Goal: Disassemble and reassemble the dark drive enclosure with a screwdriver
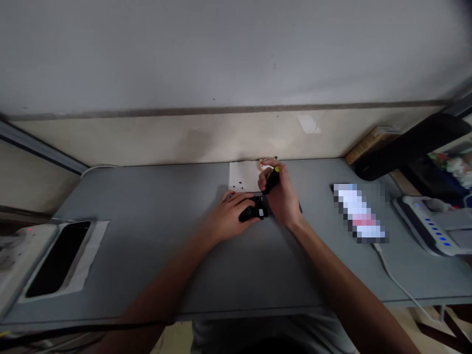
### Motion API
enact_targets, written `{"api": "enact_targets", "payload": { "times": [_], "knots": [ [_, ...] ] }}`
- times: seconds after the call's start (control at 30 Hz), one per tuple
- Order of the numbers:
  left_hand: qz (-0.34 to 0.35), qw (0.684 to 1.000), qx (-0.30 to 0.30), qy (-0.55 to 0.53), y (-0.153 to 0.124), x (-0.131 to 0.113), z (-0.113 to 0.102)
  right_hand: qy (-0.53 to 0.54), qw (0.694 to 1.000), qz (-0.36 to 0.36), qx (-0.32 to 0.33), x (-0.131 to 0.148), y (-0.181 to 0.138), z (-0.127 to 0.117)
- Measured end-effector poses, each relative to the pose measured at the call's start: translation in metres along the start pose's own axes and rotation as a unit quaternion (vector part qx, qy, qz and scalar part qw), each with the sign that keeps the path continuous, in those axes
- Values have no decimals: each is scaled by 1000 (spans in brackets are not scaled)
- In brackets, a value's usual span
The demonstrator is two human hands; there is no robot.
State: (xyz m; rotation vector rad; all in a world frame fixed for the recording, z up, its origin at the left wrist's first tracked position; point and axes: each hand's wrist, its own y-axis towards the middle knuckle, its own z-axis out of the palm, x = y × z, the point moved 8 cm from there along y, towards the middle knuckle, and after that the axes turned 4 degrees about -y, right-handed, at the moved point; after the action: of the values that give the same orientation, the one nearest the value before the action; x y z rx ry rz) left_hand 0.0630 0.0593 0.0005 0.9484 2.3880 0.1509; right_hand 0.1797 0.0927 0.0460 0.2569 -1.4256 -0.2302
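Near the middle of the table, my left hand is closed around the left side of a small black device, pressing it to the surface. The device has a small white label; its exact kind I cannot make out. My right hand grips a screwdriver by its black and yellow handle, which tilts down toward the device. The tip is too small to see clearly. Just behind both hands lies a white sheet of paper with several tiny dark screws on it. A yellowish ring-shaped item is partly hidden behind my right fingers.
On the right lie a phone with a lit screen, a white cable and a power strip. A black cylinder leans at the back right. Another phone rests at the left. The wall borders the table's back.
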Motion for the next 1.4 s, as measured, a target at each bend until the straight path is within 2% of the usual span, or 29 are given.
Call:
{"api": "enact_targets", "payload": {
  "times": [0.23,0.33,0.5,0.73,0.97,1.2,1.4],
  "knots": [
    [-23,1000,-8,-14,0,1,-2,54,998,0,15,2,-2,-5],
    [-8,1000,-14,-10,-1,0,-3,76,997,0,4,-1,1,-10],
    [24,1000,-14,5,-3,-3,-4,127,991,43,18,-1,2,-11],
    [12,1000,-7,-6,-4,-1,-3,62,997,35,12,1,1,-19],
    [-7,1000,-21,-7,-4,3,0,129,989,65,18,0,2,-14],
    [13,1000,3,5,-4,1,-1,41,999,35,0,0,0,-21],
    [19,1000,-4,-3,-4,1,-3,143,987,77,7,-5,3,-18]
  ]
}}
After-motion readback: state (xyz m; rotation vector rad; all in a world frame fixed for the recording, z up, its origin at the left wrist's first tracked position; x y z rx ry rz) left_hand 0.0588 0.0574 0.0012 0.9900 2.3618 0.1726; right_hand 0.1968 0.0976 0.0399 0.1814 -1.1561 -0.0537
